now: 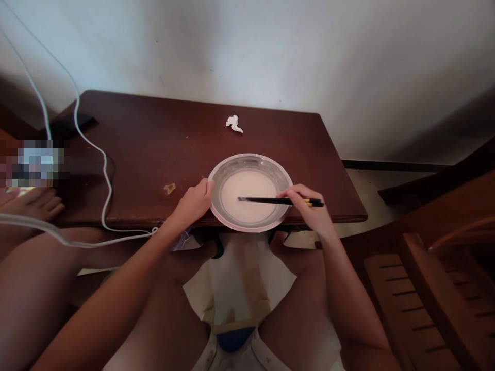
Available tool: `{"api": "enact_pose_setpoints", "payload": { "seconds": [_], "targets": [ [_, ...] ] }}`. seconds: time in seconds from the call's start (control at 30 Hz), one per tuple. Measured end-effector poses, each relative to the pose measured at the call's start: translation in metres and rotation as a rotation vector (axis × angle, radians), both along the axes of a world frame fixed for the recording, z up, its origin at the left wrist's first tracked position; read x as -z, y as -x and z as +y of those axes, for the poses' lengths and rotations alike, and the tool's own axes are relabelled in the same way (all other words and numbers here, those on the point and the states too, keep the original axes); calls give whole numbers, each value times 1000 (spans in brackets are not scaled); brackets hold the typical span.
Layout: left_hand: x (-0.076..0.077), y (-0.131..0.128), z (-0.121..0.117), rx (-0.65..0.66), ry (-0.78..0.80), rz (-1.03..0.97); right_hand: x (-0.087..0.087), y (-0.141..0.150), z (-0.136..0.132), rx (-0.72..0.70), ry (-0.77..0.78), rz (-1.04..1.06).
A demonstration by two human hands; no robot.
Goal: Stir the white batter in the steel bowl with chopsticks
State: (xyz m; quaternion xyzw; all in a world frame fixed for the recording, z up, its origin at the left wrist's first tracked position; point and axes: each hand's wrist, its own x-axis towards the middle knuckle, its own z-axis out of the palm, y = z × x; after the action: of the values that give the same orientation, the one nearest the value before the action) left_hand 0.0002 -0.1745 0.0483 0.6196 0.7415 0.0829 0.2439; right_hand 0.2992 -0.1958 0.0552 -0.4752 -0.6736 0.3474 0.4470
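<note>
A round metal basin [221, 216] stands at the front edge of the dark wooden table, slightly overhanging it. Inside lies a smooth, milky white mixture [247, 180]. My left hand [196, 200] grips the basin's left rim, fingers closed over it. Black chopsticks [266, 200] with gold bands near the top are pinched in my right hand [307, 203], at the basin's right rim. They lie nearly level across the basin, their whitened tips over or in the mixture near its middle; whether the tips are submerged I cannot tell.
Behind the basin is a crumpled white tissue [234, 123] on the table [154, 134]. A small brownish scrap [169, 189] lies left. White cables [105, 175] cross the left side, where another person's hand [42, 203] rests near a blurred-out object. A slatted wooden chair [406, 293] is at right.
</note>
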Motion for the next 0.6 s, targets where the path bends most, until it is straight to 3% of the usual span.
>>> {"api": "enact_pose_setpoints", "payload": {
  "seconds": [0.07, 0.27, 0.5, 0.6],
  "targets": [
    [-1, 0, 0, 1, 1, 1, 2, 2, 1, -18, -30, -87],
    [1, 1, 1, 10, 0, -3, 1, -12, -1, 272, -90, -26],
    [-1, -1, 1, 2, 13, 40, 4, 1, 0, 88, -83, -101],
    [-2, -1, 1, 3, 13, 41, 2, -5, 2, 148, -113, 8]
  ]
}}
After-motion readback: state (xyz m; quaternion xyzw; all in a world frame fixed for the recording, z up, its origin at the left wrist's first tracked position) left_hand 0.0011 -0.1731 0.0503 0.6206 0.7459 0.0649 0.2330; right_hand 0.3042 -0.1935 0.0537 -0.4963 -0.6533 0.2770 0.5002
